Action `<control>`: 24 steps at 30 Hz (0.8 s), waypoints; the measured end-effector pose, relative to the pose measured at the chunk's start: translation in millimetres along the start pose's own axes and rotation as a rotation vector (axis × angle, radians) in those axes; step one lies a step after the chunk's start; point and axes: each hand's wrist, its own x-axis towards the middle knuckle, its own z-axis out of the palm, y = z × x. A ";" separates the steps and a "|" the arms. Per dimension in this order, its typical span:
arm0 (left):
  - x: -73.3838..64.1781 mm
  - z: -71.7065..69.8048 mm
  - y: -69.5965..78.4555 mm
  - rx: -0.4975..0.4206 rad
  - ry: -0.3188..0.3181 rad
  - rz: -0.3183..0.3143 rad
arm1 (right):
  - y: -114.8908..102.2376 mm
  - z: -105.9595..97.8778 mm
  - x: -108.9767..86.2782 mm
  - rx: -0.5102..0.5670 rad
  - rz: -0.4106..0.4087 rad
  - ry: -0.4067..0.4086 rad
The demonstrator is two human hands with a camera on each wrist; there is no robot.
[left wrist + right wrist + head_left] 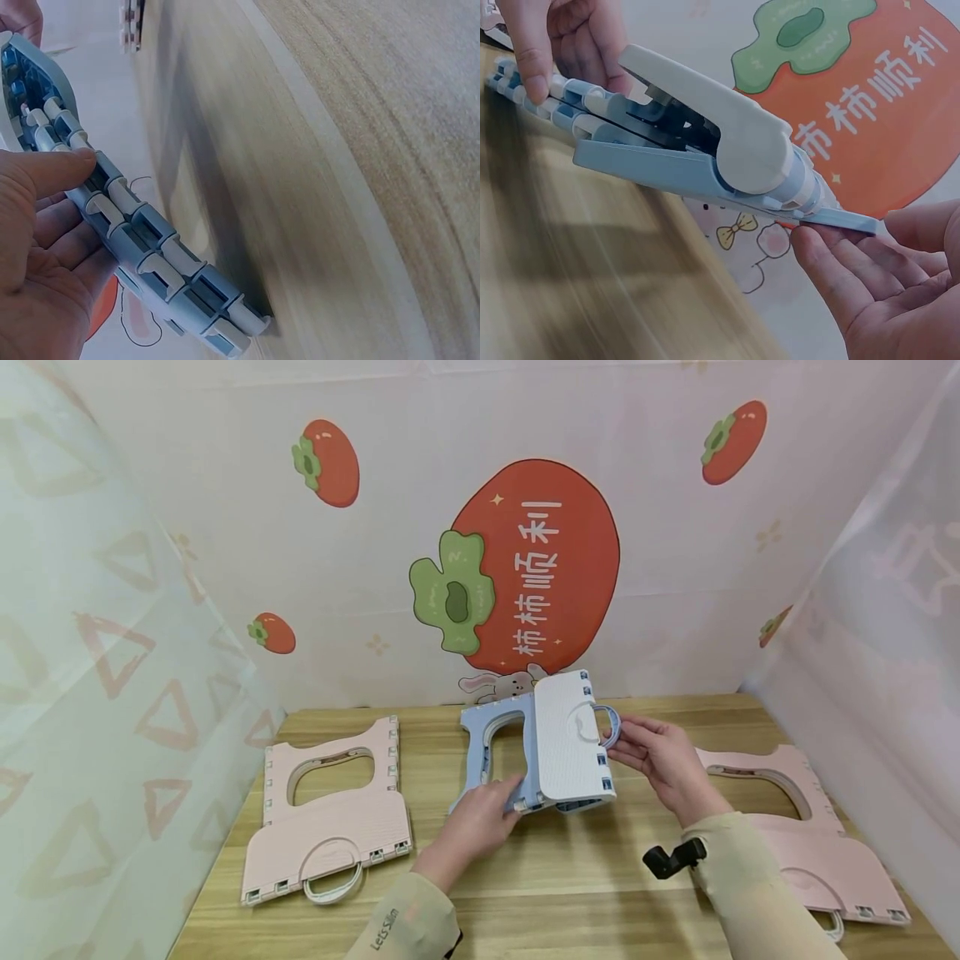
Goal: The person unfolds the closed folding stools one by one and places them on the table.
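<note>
A blue-and-white folding stool [566, 752], folded flat with its legs tucked in, is held tilted near the back wall in the head view. My left hand [480, 822] grips its blue leg section along the near edge; the left wrist view shows the thumb pressed over the hinged rim [161, 244] and the fingers beneath. At the other side, my right hand [667, 764] pinches the stool's blue loop handle [617, 727] between thumb and fingers, clearer in the right wrist view. One corner of the stool comes down close to the tabletop.
Pink folded stools lie on the wooden table [555, 885], one at the left [337, 827] and another at the right [847, 868], partly behind my right forearm. A persimmon-printed curtain [375, 568] hangs behind, with pale sheets on both sides.
</note>
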 end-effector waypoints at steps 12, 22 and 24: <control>1.0 -0.1 1.5 -0.069 0.038 0.012 | -5.4 3.5 0.4 -0.033 -0.030 0.011; 1.8 -1.1 3.7 -0.094 0.030 -0.004 | -9.5 6.4 0.9 -0.030 -0.080 -0.018; 2.1 -1.1 3.6 -0.097 0.032 -0.001 | -10.5 6.8 0.8 -0.023 -0.082 -0.020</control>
